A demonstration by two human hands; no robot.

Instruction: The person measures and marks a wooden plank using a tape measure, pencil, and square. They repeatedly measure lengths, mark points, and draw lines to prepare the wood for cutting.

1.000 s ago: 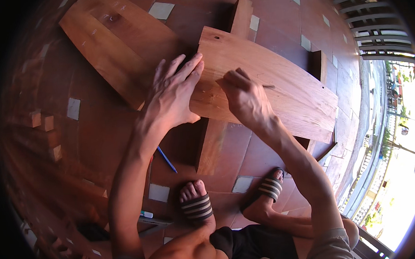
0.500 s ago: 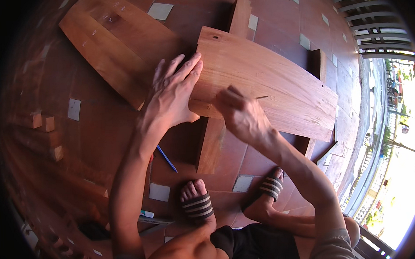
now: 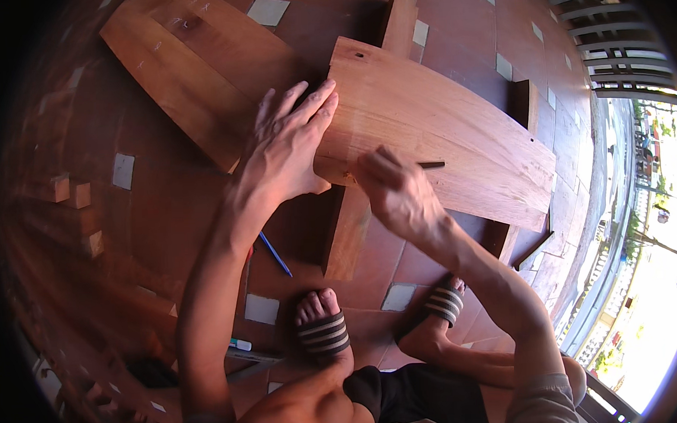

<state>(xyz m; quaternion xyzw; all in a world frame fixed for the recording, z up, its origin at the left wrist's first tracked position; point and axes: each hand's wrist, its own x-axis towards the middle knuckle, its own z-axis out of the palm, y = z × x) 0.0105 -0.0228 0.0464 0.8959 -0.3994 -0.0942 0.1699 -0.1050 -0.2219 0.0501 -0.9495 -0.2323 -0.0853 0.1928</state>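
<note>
A curved-edged wooden board [image 3: 440,126] rests across wooden beams, a small dark hole near its upper left corner. Against the board's left end lies my left hand [image 3: 288,142], open, fingers spread and the thumb by the near corner. My right hand [image 3: 393,181] is closed near the board's front left edge. Out of that fist, to the right, pokes a thin dark flat strip [image 3: 432,164]; its kind cannot be made out, since the fingers hide the rest of it. A supporting beam [image 3: 347,237] runs out beneath the near edge.
A second wooden panel [image 3: 174,83] with pale chalk-like marks lies on the tiled floor at left. By my left forearm are a blue pen [image 3: 276,255] and a white-and-green marker [image 3: 240,344]. Small wood blocks [image 3: 79,195] sit far left; a dark angled bar [image 3: 535,251] lies right.
The dark strip in my right hand shows broader now, as if turned. My right hand has shifted slightly across the board; my left hand keeps its place at the board's end.
</note>
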